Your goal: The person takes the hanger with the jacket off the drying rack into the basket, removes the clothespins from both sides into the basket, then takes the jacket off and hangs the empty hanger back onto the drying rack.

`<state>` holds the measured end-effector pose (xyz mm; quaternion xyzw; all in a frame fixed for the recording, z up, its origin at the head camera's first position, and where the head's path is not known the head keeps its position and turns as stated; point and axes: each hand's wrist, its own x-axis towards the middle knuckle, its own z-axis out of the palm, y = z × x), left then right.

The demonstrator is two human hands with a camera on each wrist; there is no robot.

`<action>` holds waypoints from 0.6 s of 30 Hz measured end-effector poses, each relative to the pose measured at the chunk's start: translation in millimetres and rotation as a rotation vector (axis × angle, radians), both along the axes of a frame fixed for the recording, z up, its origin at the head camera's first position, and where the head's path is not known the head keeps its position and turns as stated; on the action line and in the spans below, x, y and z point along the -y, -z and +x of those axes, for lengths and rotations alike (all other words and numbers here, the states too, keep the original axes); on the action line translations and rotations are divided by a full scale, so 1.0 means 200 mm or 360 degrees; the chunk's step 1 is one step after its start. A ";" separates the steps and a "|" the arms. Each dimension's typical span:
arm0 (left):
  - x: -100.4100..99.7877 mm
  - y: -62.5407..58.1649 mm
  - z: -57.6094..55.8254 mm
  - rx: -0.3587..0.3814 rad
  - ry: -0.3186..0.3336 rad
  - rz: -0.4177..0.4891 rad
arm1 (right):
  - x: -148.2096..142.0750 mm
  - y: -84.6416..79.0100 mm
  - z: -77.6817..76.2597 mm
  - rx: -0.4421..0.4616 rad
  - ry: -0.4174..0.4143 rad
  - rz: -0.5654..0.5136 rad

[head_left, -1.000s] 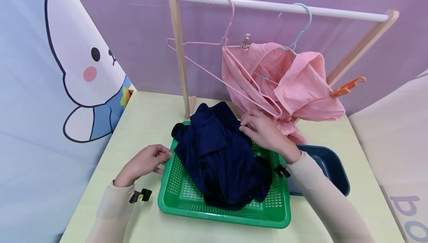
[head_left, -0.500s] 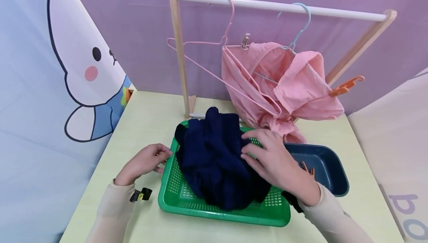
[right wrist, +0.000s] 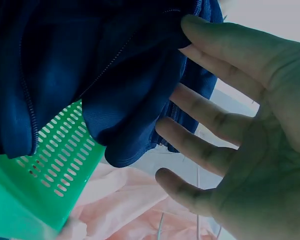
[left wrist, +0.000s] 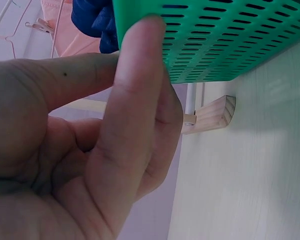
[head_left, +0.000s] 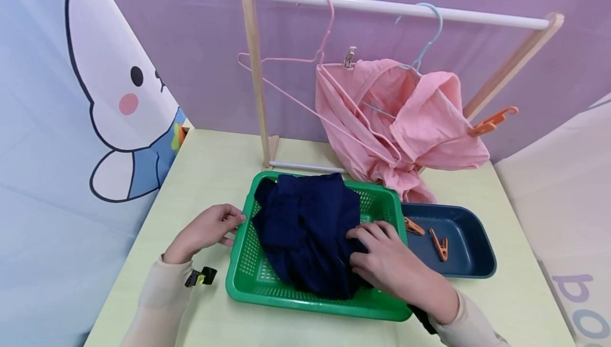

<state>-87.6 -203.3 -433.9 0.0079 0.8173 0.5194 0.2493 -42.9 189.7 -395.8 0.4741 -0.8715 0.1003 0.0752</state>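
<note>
A navy jacket (head_left: 305, 219) with zip teeth lies crumpled in a green plastic basket (head_left: 315, 311). My left hand (head_left: 210, 230) pinches the basket's left rim; in the left wrist view its fingers (left wrist: 135, 100) lie against the outer wall. On the jacket's right side is my right hand (head_left: 389, 262). The right wrist view shows its thumb and forefinger pinching an edge of the jacket (right wrist: 130, 95), while the other fingers (right wrist: 195, 145) are spread fairly straight beside the cloth.
Behind the basket stands a clothes rack (head_left: 382, 7) with a bare pink hanger (head_left: 291, 60). A pink garment (head_left: 425, 119) hangs on a blue hanger (head_left: 436, 39), with an orange clothespin (head_left: 491, 121) on it. Orange clothespins (head_left: 440, 245) lie in a dark blue tray (head_left: 482, 230).
My right hand has moved from the back of the basket toward its near right. The jacket's top has dropped lower, and clothespins in the tray have come into sight. My left hand stays put.
</note>
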 end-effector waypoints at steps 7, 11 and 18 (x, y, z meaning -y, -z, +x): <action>0.00 0.01 0.00 0.0010 0.0003 0.0003 | -0.03 -0.03 -0.03 0.0041 0.0057 -0.0125; 0.00 0.01 -0.01 0.0011 -0.0008 -0.0001 | -0.03 -0.09 -0.07 0.0055 0.0106 -0.0144; 0.01 0.01 -0.01 -0.0001 0.0002 0.0004 | 0.07 -0.09 -0.17 0.0297 0.0138 0.0081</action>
